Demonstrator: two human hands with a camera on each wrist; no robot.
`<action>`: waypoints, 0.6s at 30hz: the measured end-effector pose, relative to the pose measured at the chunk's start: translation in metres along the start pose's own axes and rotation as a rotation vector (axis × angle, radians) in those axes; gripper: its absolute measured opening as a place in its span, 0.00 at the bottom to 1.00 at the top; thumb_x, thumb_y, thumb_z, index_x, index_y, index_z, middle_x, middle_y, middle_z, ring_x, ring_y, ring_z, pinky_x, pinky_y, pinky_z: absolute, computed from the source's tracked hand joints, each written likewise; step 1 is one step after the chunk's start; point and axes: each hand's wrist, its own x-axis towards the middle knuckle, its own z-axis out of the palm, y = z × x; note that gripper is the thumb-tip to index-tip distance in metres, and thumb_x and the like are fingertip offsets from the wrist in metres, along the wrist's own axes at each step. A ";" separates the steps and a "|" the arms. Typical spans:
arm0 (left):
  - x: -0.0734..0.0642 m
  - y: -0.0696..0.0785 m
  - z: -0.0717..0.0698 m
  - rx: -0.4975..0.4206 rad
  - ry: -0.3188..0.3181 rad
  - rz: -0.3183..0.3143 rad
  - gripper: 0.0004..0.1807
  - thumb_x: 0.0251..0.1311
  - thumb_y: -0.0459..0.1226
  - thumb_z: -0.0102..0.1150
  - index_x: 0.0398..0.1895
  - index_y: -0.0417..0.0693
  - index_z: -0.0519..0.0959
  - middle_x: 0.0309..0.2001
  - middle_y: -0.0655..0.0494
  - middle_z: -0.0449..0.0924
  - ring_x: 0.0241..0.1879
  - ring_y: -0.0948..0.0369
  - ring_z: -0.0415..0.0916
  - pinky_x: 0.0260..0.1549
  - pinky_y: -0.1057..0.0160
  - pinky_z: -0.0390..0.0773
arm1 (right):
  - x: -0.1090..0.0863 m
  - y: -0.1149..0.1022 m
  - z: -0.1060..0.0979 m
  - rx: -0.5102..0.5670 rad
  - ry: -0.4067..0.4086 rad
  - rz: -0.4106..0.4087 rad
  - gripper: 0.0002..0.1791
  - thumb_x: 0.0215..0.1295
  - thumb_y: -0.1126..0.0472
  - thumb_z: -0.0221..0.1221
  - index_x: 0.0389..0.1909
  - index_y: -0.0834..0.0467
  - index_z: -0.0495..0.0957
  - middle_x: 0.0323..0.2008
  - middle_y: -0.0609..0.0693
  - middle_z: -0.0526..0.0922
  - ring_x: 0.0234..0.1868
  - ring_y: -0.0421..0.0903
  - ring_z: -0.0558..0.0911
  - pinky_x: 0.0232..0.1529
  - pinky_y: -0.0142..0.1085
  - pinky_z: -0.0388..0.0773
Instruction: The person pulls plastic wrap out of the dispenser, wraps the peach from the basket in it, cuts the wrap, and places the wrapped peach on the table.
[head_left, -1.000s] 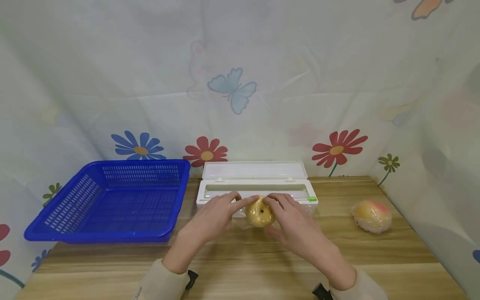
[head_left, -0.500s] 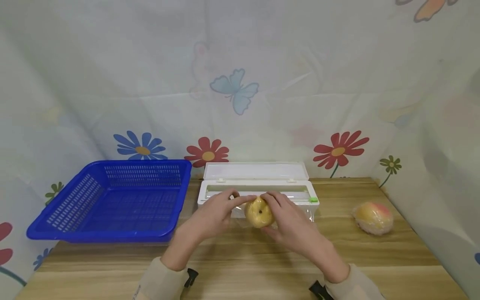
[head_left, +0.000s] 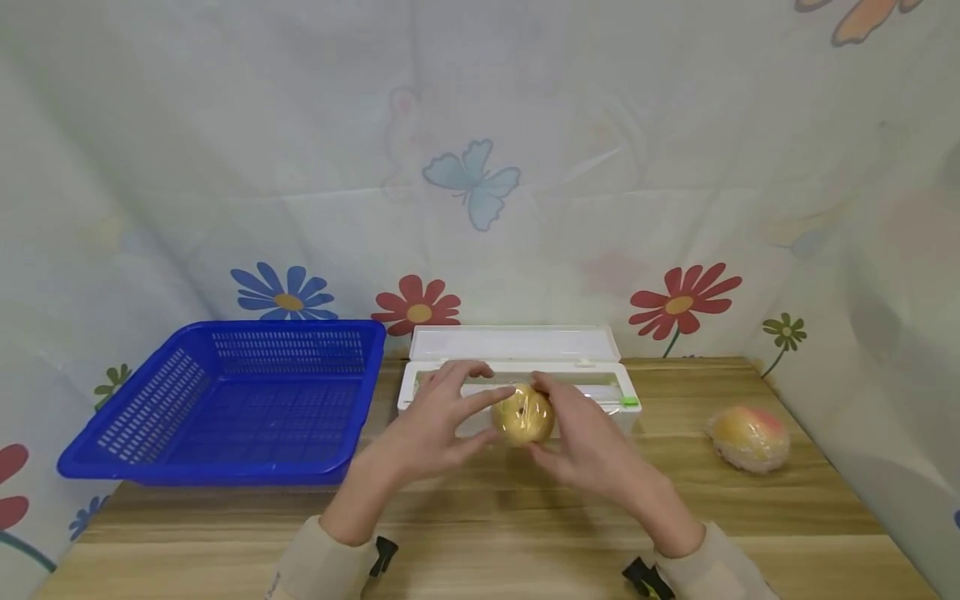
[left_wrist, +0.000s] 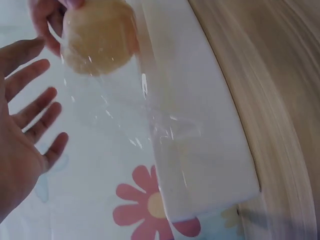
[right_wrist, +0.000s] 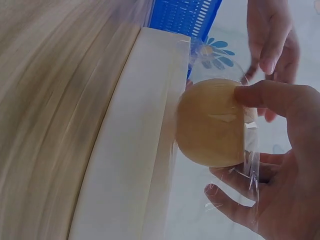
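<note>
A round yellow pear (head_left: 525, 415) is partly covered by clear cling film (left_wrist: 107, 107), which stretches between it and a white film dispenser (head_left: 632, 417) with a raised lid. My right hand (head_left: 600, 437) grips the pear from the right, thumb and fingers round its side; in the right wrist view the thumb presses on the film-covered fruit. To the pear's left is my left hand (head_left: 431, 429), its fingers spread. The left wrist view shows those fingers apart from the fruit and holding nothing. Both hands hide part of the dispenser in the head view.
On the left of the wooden table (head_left: 480, 542) stands a blue plastic basket (head_left: 240, 477). A yellow and red mango (head_left: 750, 439) in film lies at the right. Behind the dispenser hangs a flowered cloth (head_left: 517, 275). The dispenser has a green slider (head_left: 628, 401) at its right end.
My left fingers have lifted and spread away from the pear. The pear has turned, its dark end spot now higher, while the right hand keeps its grip.
</note>
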 end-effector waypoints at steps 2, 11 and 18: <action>0.003 0.004 0.002 0.006 0.008 0.058 0.29 0.60 0.43 0.74 0.65 0.52 0.80 0.62 0.49 0.73 0.65 0.53 0.67 0.63 0.42 0.65 | 0.001 0.002 0.000 0.013 0.014 0.001 0.50 0.51 0.59 0.78 0.71 0.68 0.61 0.58 0.59 0.79 0.54 0.53 0.81 0.55 0.49 0.80; 0.009 0.011 0.015 0.143 -0.062 0.051 0.38 0.57 0.46 0.77 0.70 0.53 0.72 0.66 0.52 0.72 0.67 0.53 0.66 0.67 0.48 0.66 | 0.003 0.006 -0.001 0.049 0.019 0.012 0.43 0.54 0.59 0.76 0.66 0.69 0.64 0.56 0.60 0.80 0.51 0.51 0.83 0.51 0.45 0.82; 0.014 0.016 0.021 0.214 -0.109 -0.022 0.45 0.55 0.49 0.78 0.75 0.52 0.67 0.67 0.50 0.68 0.67 0.51 0.64 0.66 0.51 0.68 | 0.005 0.007 -0.004 0.062 0.014 0.043 0.41 0.59 0.57 0.74 0.67 0.69 0.64 0.57 0.62 0.78 0.58 0.56 0.79 0.58 0.52 0.78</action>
